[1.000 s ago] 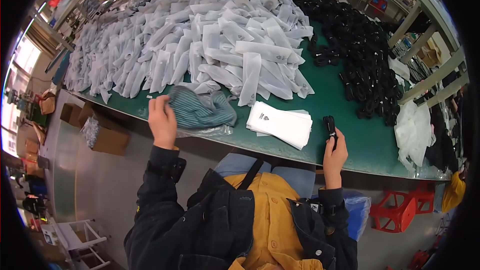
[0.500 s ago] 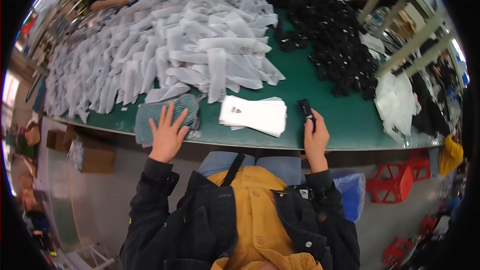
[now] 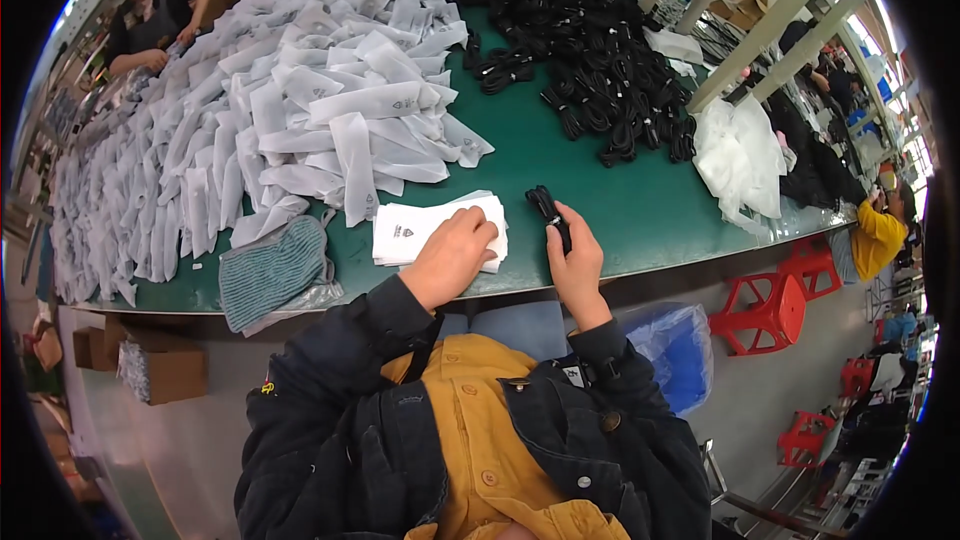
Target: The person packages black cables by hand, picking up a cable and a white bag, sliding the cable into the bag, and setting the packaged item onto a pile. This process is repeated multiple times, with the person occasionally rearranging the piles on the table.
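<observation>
My right hand is closed around a coiled black cable, which sticks up past the fingers at the table's front edge. To its left lies a stack of flat white bags with a small dark print. My left hand rests on the right part of this stack, its fingers curled and pinching at the top bag; its fingertips are partly hidden. A grey-green ribbed cloth lies further left, hanging a little over the edge.
Filled white bags are heaped across the green table's left side. Coiled black cables are piled at the back right, with white plastic beside them. A blue-lined bin and red stools stand below. A co-worker sits far left.
My left hand has left the ribbed cloth and moved right onto the stack of white bags, its spread fingers now curled. My right hand still holds the cable. The whole view has shifted.
</observation>
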`<action>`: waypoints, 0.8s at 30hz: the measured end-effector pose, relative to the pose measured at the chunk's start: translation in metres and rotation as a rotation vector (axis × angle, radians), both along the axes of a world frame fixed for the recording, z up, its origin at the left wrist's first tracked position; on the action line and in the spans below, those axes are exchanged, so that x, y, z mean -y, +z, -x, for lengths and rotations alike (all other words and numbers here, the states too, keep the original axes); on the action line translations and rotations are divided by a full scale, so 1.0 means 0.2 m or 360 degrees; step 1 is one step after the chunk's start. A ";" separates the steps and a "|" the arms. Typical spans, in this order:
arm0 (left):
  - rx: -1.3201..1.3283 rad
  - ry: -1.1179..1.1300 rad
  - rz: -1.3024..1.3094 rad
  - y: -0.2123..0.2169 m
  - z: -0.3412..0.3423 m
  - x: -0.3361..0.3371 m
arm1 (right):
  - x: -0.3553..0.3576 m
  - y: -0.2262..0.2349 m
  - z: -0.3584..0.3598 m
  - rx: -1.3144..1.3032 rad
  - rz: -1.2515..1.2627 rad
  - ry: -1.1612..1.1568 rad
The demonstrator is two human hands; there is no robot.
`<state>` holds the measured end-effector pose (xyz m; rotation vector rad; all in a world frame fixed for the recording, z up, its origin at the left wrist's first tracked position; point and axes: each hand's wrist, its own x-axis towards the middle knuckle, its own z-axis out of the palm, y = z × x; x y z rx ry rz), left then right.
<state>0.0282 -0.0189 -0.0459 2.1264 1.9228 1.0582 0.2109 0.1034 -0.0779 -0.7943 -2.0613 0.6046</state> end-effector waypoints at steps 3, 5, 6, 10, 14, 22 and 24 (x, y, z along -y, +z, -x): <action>0.0065 0.0040 -0.0004 -0.04 -0.01 -0.04 | -0.01 0.00 -0.01 -0.0025 -0.0100 0.0008; 0.0100 0.0067 0.0002 -0.07 -0.01 -0.04 | -0.02 -0.01 -0.02 -0.0041 0.0102 0.0046; 0.0137 0.0101 -0.0016 -0.07 -0.01 -0.04 | -0.02 0.00 -0.02 -0.0053 0.0203 0.0063; 0.0335 0.0186 -0.0015 -0.08 0.00 -0.05 | 0.01 0.07 -0.04 -0.0235 0.0385 0.0255; 0.0680 0.0250 0.0110 -0.03 0.01 -0.04 | 0.05 0.18 -0.05 -0.0147 0.0136 0.0411; 0.1003 0.0260 0.0217 0.01 0.02 -0.03 | 0.03 0.20 -0.10 0.0141 -0.0112 0.0587; 0.0995 0.0249 0.0209 0.02 0.02 -0.03 | 0.00 0.21 -0.10 0.0191 -0.0089 0.0629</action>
